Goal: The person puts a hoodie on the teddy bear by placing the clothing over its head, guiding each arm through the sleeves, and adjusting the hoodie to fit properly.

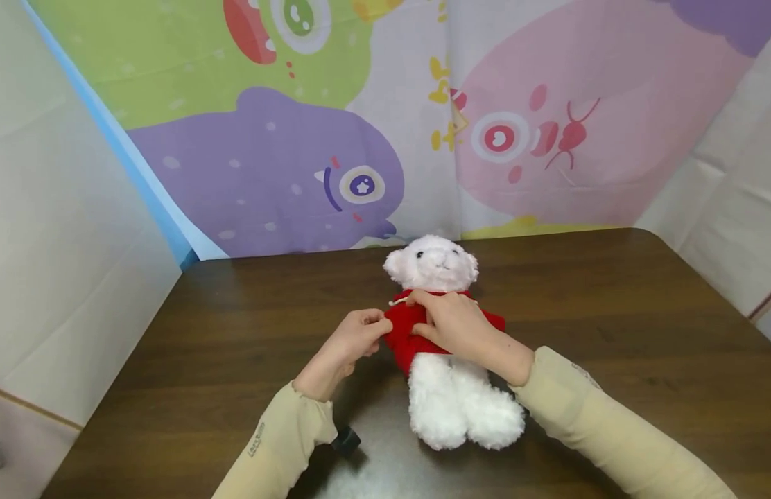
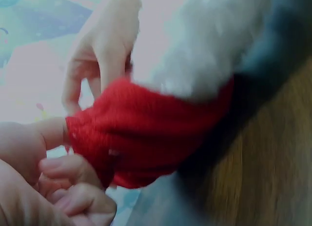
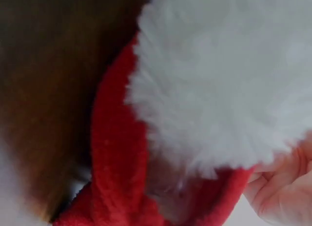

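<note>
A white plush bear (image 1: pixel 437 395) in a red top (image 1: pixel 405 339) lies face up with its legs toward me. My left hand (image 1: pixel 356 338) pinches the edge of the top at the bear's side, thumb against finger. Across the bear's chest, my right hand (image 1: pixel 457 326) holds the front of the red top with bent fingers, the thumb lower than the forefinger. The left wrist view shows the red cloth (image 2: pixel 141 128) stretched between both hands. In the right wrist view the hem (image 3: pixel 117 153) gapes away from the white fur (image 3: pixel 224 79).
The bear lies on a dark brown wooden table (image 1: pixel 254 298). A cloth backdrop with cartoon animals (image 1: pixel 279 173) hangs behind the far edge, and pale walls (image 1: pixel 67 208) flank both sides. A small black object (image 1: pixel 347 440) shows beside the left sleeve cuff.
</note>
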Motion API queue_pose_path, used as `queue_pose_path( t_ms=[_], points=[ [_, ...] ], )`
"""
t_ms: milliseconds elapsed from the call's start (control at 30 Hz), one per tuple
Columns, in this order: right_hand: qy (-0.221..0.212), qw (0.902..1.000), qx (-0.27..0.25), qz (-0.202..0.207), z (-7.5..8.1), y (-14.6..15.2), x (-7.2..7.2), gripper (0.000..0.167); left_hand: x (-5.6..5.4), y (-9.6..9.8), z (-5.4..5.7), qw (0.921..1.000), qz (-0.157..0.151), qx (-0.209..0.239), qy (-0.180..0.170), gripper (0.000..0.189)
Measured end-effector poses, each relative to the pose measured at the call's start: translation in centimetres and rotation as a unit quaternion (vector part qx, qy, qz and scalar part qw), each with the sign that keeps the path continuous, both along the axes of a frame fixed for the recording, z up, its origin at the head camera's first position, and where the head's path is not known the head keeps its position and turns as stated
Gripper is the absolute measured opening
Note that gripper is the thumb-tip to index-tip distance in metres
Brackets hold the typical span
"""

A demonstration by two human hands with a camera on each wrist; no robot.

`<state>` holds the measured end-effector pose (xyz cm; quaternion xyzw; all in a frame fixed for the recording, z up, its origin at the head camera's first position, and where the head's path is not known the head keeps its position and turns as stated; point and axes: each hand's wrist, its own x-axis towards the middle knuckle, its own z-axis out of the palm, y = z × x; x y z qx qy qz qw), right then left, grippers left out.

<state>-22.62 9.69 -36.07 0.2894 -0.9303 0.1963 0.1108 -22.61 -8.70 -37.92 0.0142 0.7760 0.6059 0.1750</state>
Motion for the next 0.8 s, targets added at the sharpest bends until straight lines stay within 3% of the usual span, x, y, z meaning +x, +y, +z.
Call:
queue_pose_path(
  t_ms=[167, 300, 367, 467, 600, 700, 800],
  points=[
    [0.004, 1.0000, 0.002, -0.006, 0.1, 0.3, -0.2, 0.011, -0.6, -1.0, -0.3, 0.9982, -0.054, 0.026, 0.006, 0.008],
    [-0.009, 0.9998, -0.007, -0.015, 0.3, 0.5, -0.1, 0.010, -1.0, -1.6, -0.5, 0.9942, -0.065, 0.084, -0.011, 0.010],
    [-0.012, 0.9996, -0.017, -0.017, 0.4, 0.6, -0.1, 0.010, -1.3, -1.8, -0.9, 0.9875, -0.061, 0.141, -0.038, 0.015],
    [-0.011, 0.9996, -0.023, -0.006, 0.5, 0.8, -0.1, 0.008, -1.6, -1.9, -1.5, 0.9701, -0.059, 0.222, -0.076, 0.024],
    [-0.010, 0.9989, -0.045, -0.004, 0.6, 1.4, -0.2, 0.007, -2.0, -2.5, -2.1, 0.9495, -0.060, 0.292, -0.099, 0.032],
    [-0.016, 0.9976, -0.067, -0.009, 0.5, 2.1, -0.2, 0.007, -2.3, -3.4, -2.4, 0.9449, -0.064, 0.306, -0.097, 0.034],
    [-0.024, 0.9969, -0.074, -0.010, 0.3, 2.5, -0.1, 0.008, -2.6, -3.7, -2.4, 0.9492, -0.072, 0.293, -0.091, 0.028]
  ],
)
